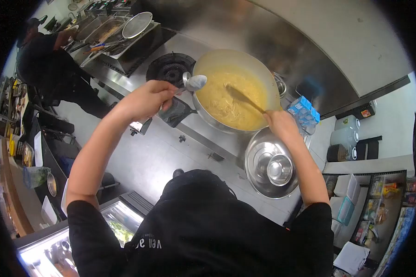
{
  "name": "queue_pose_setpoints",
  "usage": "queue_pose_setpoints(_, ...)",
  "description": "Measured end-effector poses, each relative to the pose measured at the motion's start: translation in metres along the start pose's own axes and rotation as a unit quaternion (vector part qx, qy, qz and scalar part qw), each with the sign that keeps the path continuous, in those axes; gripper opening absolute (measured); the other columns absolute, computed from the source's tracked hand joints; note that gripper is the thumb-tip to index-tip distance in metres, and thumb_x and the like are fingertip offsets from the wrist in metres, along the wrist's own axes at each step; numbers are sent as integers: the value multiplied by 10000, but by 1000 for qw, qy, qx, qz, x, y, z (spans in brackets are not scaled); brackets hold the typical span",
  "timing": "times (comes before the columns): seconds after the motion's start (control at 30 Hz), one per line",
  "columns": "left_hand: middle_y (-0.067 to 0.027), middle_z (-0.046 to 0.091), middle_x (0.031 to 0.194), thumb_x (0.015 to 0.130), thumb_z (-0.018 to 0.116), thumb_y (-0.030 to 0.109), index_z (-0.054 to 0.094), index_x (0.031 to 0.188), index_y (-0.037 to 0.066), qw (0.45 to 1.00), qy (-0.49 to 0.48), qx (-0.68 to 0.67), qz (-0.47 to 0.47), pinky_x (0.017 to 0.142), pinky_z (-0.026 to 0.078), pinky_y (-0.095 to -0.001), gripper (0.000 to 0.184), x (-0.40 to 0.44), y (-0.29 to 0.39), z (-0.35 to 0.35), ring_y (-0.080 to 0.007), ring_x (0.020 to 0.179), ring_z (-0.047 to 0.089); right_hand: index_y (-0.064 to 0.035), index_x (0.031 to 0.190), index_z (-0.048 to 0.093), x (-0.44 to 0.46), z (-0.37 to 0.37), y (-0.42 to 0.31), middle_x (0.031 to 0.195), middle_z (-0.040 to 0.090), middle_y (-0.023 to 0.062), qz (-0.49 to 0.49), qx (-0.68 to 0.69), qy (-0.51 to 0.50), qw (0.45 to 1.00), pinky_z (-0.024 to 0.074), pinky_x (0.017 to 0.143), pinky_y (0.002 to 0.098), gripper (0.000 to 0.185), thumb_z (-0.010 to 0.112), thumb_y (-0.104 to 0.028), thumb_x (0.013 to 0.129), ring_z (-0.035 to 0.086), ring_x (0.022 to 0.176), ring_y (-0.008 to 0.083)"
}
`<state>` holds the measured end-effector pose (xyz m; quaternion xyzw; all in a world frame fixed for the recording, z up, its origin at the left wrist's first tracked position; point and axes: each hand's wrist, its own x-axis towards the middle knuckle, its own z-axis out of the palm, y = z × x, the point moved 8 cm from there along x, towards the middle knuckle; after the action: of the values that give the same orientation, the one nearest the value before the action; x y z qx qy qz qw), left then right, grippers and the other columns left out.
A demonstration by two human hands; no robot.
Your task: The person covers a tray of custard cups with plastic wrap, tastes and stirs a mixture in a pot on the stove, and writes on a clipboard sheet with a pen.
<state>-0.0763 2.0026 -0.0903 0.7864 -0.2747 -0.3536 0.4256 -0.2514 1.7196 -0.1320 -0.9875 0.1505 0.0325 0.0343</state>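
Observation:
My left hand (150, 99) is closed on the handle of a metal spoon (197, 82), held level near the left rim of a large pot (203, 110). White stuff covers the spoon's bowl. Beside it is a small round metal piece (186, 77); whether it joins the spoon I cannot tell. My right hand (283, 123) grips a wooden spatula (247, 99) at the pot's right side. The spatula's blade dips into a thick yellow mixture (222, 104) with pale shreds in it.
Left of the pot is a black burner (171, 67). Metal bowls (256, 177) stand nested at the front right, near a blue-and-clear plastic pack (304, 113). A co-worker in dark clothes (51, 69) stands by fryers and a round strainer (137, 25). Shelves (372, 207) hold packets at right.

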Motion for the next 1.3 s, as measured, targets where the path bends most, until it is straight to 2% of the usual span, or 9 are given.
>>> queue_pose_setpoints(0.4, 22, 431, 533, 865, 505, 199, 636, 944, 33, 994, -49, 90, -43, 321, 261, -252, 226, 113, -9, 68, -79, 359, 350, -30, 955, 614, -73, -51, -3, 719, 596, 232, 25, 174, 130, 976, 466, 639, 479, 241, 495, -230, 893, 582, 701, 414)
queue_pose_setpoints(0.5, 25, 435, 532, 858, 512, 196, 645, 931, 40, 996, -59, 35, -60, 317, 252, -244, 218, 126, -18, 75, -76, 355, 340, -33, 973, 611, -74, -36, -2, 729, 593, 237, 35, 174, 91, 980, 460, 632, 477, 226, 503, -213, 890, 581, 697, 414)
queue_pose_setpoints(0.6, 28, 435, 529, 858, 518, 193, 650, 931, 50, 996, -66, 17, -54, 319, 249, -238, 207, 123, -13, 76, -72, 350, 324, -32, 995, 607, -75, -46, 0, 738, 592, 241, 51, 198, 125, 971, 456, 632, 474, 231, 505, -211, 890, 579, 700, 416)
queue_pose_setpoints(0.77, 19, 447, 532, 850, 520, 184, 660, 960, 54, 994, -50, 79, -55, 325, 254, -250, 221, 109, -11, 66, -75, 346, 332, -46, 1003, 634, -64, -49, 3, 759, 596, 243, 22, 192, 101, 976, 462, 636, 448, 237, 515, -217, 891, 591, 705, 402)
queue_pose_setpoints(0.83, 12, 448, 532, 850, 519, 188, 665, 955, 53, 994, -59, 86, -44, 338, 263, -251, 225, 100, -10, 60, -75, 356, 340, -48, 1016, 645, -59, -58, 9, 780, 598, 247, 8, 180, 105, 978, 466, 631, 420, 242, 529, -218, 890, 600, 702, 393)
queue_pose_setpoints(0.97, 0, 434, 512, 854, 518, 209, 677, 931, 49, 989, -69, 131, -30, 383, 295, -247, 238, 53, 15, 35, -71, 391, 362, -87, 935, 686, -46, -44, 15, 784, 627, 203, 31, 22, -14, 999, 481, 678, 424, 237, 569, -267, 835, 625, 730, 335)
queue_pose_setpoints(1.03, 15, 429, 490, 862, 512, 219, 676, 935, 57, 980, -76, 173, 61, 410, 311, -242, 242, 27, 32, 21, -61, 420, 373, -92, 907, 692, -36, -7, -6, 794, 646, 171, -44, -84, -102, 990, 496, 704, 410, 241, 574, -279, 809, 635, 749, 321)
queue_pose_setpoints(1.1, 28, 441, 473, 870, 506, 194, 671, 904, 37, 982, -65, 177, 4, 385, 301, -225, 231, -18, 63, 7, -47, 398, 377, -86, 852, 692, -14, 20, -14, 798, 653, 158, -27, -119, -103, 987, 506, 709, 410, 239, 543, -266, 805, 639, 755, 326)
queue_pose_setpoints(1.3, 26, 463, 440, 848, 521, 143, 640, 800, -68, 997, -71, 22, 6, 308, 260, -189, 248, -116, 109, -16, -26, 306, 364, -54, 805, 681, 67, 62, 32, 801, 650, 180, 2, -137, -21, 990, 507, 709, 441, 288, 504, -282, 804, 639, 794, 346)
